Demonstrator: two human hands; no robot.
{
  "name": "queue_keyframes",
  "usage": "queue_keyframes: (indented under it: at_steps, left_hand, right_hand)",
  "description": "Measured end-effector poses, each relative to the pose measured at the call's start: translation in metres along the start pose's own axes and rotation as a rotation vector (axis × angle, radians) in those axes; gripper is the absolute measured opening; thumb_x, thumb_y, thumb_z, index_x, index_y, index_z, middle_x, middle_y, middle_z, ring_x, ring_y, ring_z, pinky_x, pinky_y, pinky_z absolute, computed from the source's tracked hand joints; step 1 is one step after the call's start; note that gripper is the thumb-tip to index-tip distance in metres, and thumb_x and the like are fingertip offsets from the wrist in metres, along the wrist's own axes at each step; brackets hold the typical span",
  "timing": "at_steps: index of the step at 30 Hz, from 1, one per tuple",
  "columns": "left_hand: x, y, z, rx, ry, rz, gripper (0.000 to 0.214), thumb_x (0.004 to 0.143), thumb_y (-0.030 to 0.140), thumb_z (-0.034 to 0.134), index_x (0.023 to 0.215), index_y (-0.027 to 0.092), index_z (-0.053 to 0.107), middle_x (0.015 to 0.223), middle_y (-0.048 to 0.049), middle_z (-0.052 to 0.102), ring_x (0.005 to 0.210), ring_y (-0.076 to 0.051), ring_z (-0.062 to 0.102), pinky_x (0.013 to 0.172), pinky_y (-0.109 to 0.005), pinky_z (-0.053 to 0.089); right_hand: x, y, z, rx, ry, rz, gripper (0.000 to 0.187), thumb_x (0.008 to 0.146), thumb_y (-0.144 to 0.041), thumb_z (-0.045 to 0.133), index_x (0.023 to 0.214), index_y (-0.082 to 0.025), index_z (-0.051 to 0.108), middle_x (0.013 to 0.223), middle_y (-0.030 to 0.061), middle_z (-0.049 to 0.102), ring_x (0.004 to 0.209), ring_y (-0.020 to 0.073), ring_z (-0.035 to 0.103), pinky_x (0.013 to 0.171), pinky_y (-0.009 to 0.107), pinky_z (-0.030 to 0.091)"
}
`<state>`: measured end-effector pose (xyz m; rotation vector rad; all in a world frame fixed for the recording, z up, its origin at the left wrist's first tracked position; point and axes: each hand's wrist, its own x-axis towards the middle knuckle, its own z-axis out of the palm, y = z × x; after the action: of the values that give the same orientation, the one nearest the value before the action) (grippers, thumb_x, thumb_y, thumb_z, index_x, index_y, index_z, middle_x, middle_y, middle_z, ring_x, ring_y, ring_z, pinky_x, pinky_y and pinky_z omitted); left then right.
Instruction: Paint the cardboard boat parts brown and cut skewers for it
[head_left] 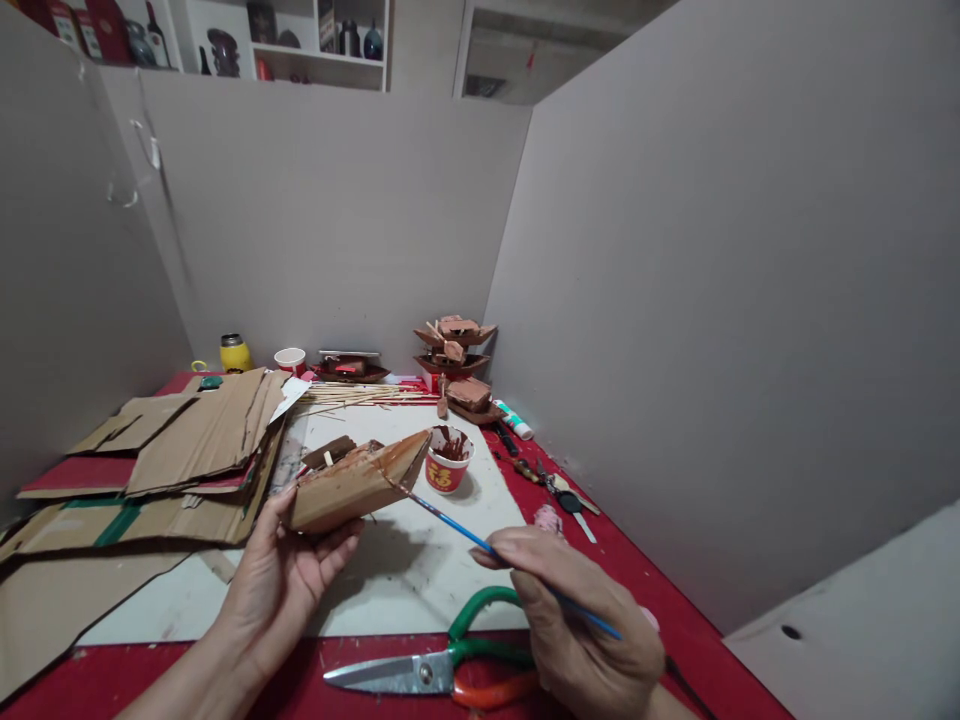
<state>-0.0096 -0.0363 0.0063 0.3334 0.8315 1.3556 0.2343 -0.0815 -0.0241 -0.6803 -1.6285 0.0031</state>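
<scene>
My left hand (279, 585) grips a cardboard boat model (352, 482) from below, holding it tilted above the white board (420, 570). My right hand (577, 625) pinches a thin blue paintbrush (480, 542). The brush tip touches the boat's side near its pointed end. A small red paper cup (448, 460) with brown paint stands just behind the boat's tip.
Green and orange handled scissors (450, 668) lie on the red table near its front edge. Flat cardboard sheets (187, 440) cover the left. Stacked brown boat models (456, 365), bamboo sticks (360, 395), a yellow jar (235, 354) and a white tube (516, 420) sit behind. Grey partitions enclose the table.
</scene>
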Motion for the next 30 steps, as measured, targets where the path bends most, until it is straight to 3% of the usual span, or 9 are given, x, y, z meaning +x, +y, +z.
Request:
queue_keyframes:
  at_steps: [3, 6, 8, 12, 18, 20, 24, 27, 30]
  left_hand:
    - [-0.001, 0.0, 0.0, -0.003, -0.005, -0.002, 0.032, 0.094, 0.026, 0.058, 0.124, 0.016, 0.057, 0.098, -0.0141, 0.077, 0.074, -0.026, 0.078, 0.061, -0.033, 0.066]
    - [-0.002, 0.0, 0.0, 0.002, -0.004, -0.007, 0.036, 0.094, 0.026, 0.058, 0.129, 0.018, 0.055, 0.098, -0.0138, 0.077, 0.073, -0.026, 0.078, 0.061, -0.032, 0.065]
    - [-0.002, 0.0, 0.0, 0.007, -0.009, -0.006, 0.04, 0.094, 0.026, 0.058, 0.133, 0.019, 0.053, 0.098, -0.0133, 0.077, 0.073, -0.026, 0.078, 0.062, -0.032, 0.065]
    - [0.001, 0.0, -0.001, 0.014, -0.007, -0.01, 0.043, 0.095, 0.026, 0.056, 0.137, 0.018, 0.051, 0.1, -0.0143, 0.076, 0.072, -0.026, 0.078, 0.061, -0.033, 0.066]
    - [0.001, 0.0, -0.001, 0.01, -0.022, -0.003, 0.038, 0.096, 0.026, 0.054, 0.132, 0.015, 0.053, 0.099, -0.0167, 0.076, 0.074, -0.027, 0.078, 0.061, -0.033, 0.065]
    - [0.0, 0.0, 0.0, 0.01, -0.02, 0.003, 0.038, 0.097, 0.026, 0.054, 0.133, 0.015, 0.053, 0.099, -0.0166, 0.076, 0.073, -0.027, 0.078, 0.061, -0.033, 0.065]
    - [-0.001, -0.001, 0.0, 0.017, -0.007, 0.002, 0.04, 0.096, 0.025, 0.054, 0.135, 0.015, 0.052, 0.098, -0.0154, 0.076, 0.071, -0.026, 0.078, 0.06, -0.033, 0.066]
    - [-0.002, -0.003, 0.0, 0.03, 0.001, 0.019, 0.037, 0.095, 0.025, 0.056, 0.131, 0.016, 0.053, 0.097, -0.0149, 0.076, 0.071, -0.027, 0.078, 0.059, -0.033, 0.065]
    - [-0.001, -0.004, -0.001, 0.043, -0.006, 0.038, 0.031, 0.095, 0.024, 0.057, 0.125, 0.018, 0.056, 0.096, -0.013, 0.077, 0.071, -0.027, 0.078, 0.059, -0.033, 0.065]
  right_hand:
    - [0.002, 0.001, 0.0, 0.004, 0.1, 0.056, 0.04, 0.091, -0.005, 0.064, 0.121, -0.03, 0.073, 0.096, 0.002, 0.082, 0.086, 0.0194, 0.078, 0.083, 0.036, 0.065]
    - [0.005, 0.007, 0.002, 0.028, 0.27, 0.21, 0.032, 0.094, -0.007, 0.064, 0.114, -0.03, 0.076, 0.093, -0.0003, 0.082, 0.078, 0.0145, 0.079, 0.076, 0.026, 0.065]
    - [0.007, 0.01, 0.003, 0.073, 0.304, 0.286, 0.026, 0.096, -0.012, 0.065, 0.11, -0.03, 0.077, 0.088, -0.0016, 0.083, 0.074, 0.0132, 0.079, 0.071, 0.022, 0.065]
    - [0.009, 0.006, 0.007, 0.164, 0.233, 0.291, 0.022, 0.097, -0.018, 0.065, 0.11, -0.031, 0.077, 0.088, -0.0009, 0.083, 0.073, 0.0136, 0.078, 0.068, 0.023, 0.066]
    - [0.008, -0.005, 0.011, 0.239, -0.023, 0.071, 0.027, 0.1, -0.018, 0.06, 0.121, -0.029, 0.073, 0.09, 0.0035, 0.081, 0.079, 0.0184, 0.076, 0.072, 0.034, 0.065]
    - [0.006, -0.003, 0.01, 0.217, 0.006, 0.062, 0.029, 0.1, -0.015, 0.06, 0.122, -0.03, 0.073, 0.093, 0.003, 0.081, 0.08, 0.018, 0.076, 0.074, 0.034, 0.064]
    - [0.003, 0.007, 0.007, 0.166, 0.144, 0.175, 0.035, 0.098, -0.009, 0.06, 0.121, -0.031, 0.073, 0.1, 0.0001, 0.081, 0.08, 0.0138, 0.074, 0.073, 0.027, 0.063]
    - [0.002, 0.01, 0.009, 0.145, 0.108, 0.156, 0.038, 0.097, -0.006, 0.06, 0.122, -0.031, 0.072, 0.1, -0.0007, 0.081, 0.084, 0.0136, 0.074, 0.077, 0.027, 0.063]
    - [0.003, 0.005, 0.015, 0.12, 0.015, 0.034, 0.043, 0.095, -0.003, 0.06, 0.128, -0.028, 0.069, 0.103, 0.0012, 0.081, 0.092, 0.0157, 0.075, 0.086, 0.031, 0.062]
